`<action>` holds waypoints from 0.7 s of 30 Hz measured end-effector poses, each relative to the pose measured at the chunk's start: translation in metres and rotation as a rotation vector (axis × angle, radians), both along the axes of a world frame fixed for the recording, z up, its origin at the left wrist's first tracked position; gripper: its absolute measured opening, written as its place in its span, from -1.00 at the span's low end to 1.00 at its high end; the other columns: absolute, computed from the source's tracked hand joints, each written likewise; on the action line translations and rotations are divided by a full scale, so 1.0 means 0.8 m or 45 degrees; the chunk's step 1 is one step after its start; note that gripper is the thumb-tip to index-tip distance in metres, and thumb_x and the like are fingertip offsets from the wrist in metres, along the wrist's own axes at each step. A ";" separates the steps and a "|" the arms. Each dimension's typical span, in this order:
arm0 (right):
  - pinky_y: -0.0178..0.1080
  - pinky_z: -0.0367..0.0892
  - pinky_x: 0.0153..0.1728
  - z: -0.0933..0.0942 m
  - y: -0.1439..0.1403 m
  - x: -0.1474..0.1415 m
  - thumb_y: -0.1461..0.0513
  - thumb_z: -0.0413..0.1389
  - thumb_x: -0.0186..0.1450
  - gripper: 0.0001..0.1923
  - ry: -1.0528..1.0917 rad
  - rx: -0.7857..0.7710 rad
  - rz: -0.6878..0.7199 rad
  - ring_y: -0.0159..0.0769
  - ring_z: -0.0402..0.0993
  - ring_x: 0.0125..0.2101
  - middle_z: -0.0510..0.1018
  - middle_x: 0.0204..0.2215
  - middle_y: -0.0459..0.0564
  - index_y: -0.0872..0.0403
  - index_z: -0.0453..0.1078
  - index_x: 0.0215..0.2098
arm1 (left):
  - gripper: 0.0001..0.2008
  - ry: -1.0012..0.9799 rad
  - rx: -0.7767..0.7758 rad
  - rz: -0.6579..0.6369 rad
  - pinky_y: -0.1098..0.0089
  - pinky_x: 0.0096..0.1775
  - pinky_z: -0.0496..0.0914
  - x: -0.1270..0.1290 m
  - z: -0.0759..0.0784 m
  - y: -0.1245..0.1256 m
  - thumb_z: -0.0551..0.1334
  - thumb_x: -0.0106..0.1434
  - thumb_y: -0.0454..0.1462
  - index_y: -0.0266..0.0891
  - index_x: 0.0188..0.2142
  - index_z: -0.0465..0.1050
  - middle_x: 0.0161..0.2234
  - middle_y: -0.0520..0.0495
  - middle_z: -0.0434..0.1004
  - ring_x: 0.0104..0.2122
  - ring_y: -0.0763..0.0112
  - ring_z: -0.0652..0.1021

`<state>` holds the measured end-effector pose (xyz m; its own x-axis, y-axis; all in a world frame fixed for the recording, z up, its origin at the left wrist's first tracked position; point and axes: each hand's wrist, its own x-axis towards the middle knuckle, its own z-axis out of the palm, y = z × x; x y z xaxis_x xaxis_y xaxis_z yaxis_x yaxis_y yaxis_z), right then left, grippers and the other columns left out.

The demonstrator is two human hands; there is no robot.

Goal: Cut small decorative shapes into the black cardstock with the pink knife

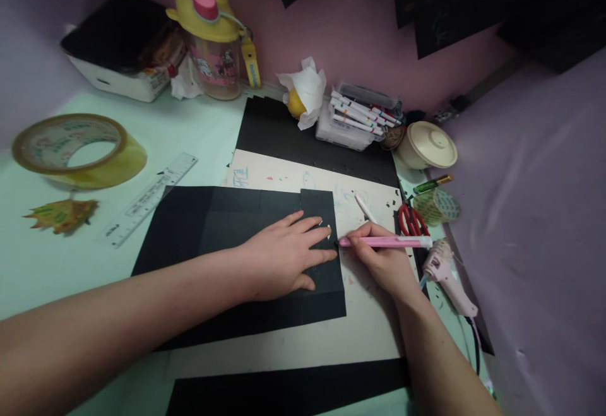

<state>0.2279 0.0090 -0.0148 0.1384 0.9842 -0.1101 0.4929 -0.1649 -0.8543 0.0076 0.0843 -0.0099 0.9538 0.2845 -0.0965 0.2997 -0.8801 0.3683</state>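
My left hand [288, 255] lies flat with its fingers spread on a folded sheet of black paper [227, 214], pressing it down. Small pale openings [328, 231] show in the paper close to the fingertips. My right hand [386, 267] pinches a slim pink pen-shaped tool [379, 242] with a pale rear end. Its dark tip meets the paper's right edge, just beyond my left fingers; whether it is a blade or a nib I cannot tell. Under the paper is a white board [284, 346] with coloured marks. A white pen [364, 208] lies behind my right hand.
On the right are red-handled scissors [411, 221], a pink glue gun [445, 271] and a small tape roll [438, 206]. A clear ruler [151, 198], a large tape roll [80, 151] and a leaf [61, 215] lie left. Markers [362, 113] and a yellow-lidded cup [213, 50] stand behind.
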 end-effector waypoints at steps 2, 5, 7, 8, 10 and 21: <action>-0.30 0.33 -0.39 0.001 0.000 -0.001 0.18 0.14 0.27 -0.86 -0.006 -0.004 -0.005 -0.31 0.48 -0.43 0.59 -0.45 -0.06 0.06 0.45 -0.40 | -0.40 -0.022 0.008 0.003 -0.01 0.26 -0.05 0.000 -0.001 0.000 0.25 0.26 -0.01 0.00 0.26 0.21 0.29 -0.13 0.15 0.30 0.00 0.10; -0.32 0.33 -0.42 0.001 -0.001 -0.002 0.17 0.15 0.26 -0.85 0.017 -0.013 0.004 -0.33 0.47 -0.45 0.59 -0.47 -0.07 0.07 0.45 -0.41 | -0.40 -0.029 0.014 0.000 -0.01 0.26 -0.04 -0.001 -0.003 -0.001 0.25 0.26 -0.01 0.00 0.25 0.22 0.29 -0.13 0.16 0.30 0.01 0.11; -0.33 0.33 -0.43 0.001 -0.002 -0.003 0.17 0.15 0.26 -0.86 0.040 -0.019 0.018 -0.33 0.48 -0.46 0.59 -0.47 -0.07 0.07 0.45 -0.40 | -0.41 -0.030 0.015 0.000 -0.01 0.26 -0.04 -0.001 -0.004 -0.001 0.24 0.26 0.00 0.00 0.24 0.23 0.29 -0.13 0.16 0.30 0.00 0.12; -0.33 0.34 -0.42 0.002 -0.002 -0.004 0.17 0.15 0.26 -0.86 0.048 -0.023 0.022 -0.33 0.48 -0.45 0.60 -0.46 -0.07 0.07 0.46 -0.40 | -0.41 -0.032 0.015 0.001 -0.01 0.26 -0.04 -0.001 -0.004 -0.001 0.24 0.26 0.00 0.00 0.24 0.23 0.29 -0.12 0.16 0.30 0.00 0.12; -0.34 0.34 -0.42 0.002 -0.002 -0.004 0.17 0.15 0.26 -0.87 0.055 -0.030 0.027 -0.33 0.49 -0.45 0.61 -0.45 -0.06 0.07 0.46 -0.39 | -0.41 -0.035 0.017 0.004 0.00 0.26 -0.05 -0.002 -0.005 -0.001 0.24 0.26 0.00 0.01 0.24 0.23 0.29 -0.12 0.15 0.30 0.01 0.12; -0.32 0.36 -0.41 0.002 -0.001 -0.006 0.17 0.15 0.25 -0.87 0.088 -0.028 0.061 -0.32 0.51 -0.43 0.63 -0.42 -0.05 0.06 0.47 -0.37 | -0.41 -0.021 0.020 -0.003 0.00 0.26 -0.05 0.000 -0.004 -0.001 0.24 0.26 0.00 0.00 0.25 0.22 0.29 -0.12 0.15 0.30 0.01 0.11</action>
<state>0.2229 0.0079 -0.0132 0.0829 0.9867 -0.1397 0.4405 -0.1620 -0.8830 0.0075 0.0839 -0.0127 0.9560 0.2834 -0.0759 0.2914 -0.8867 0.3591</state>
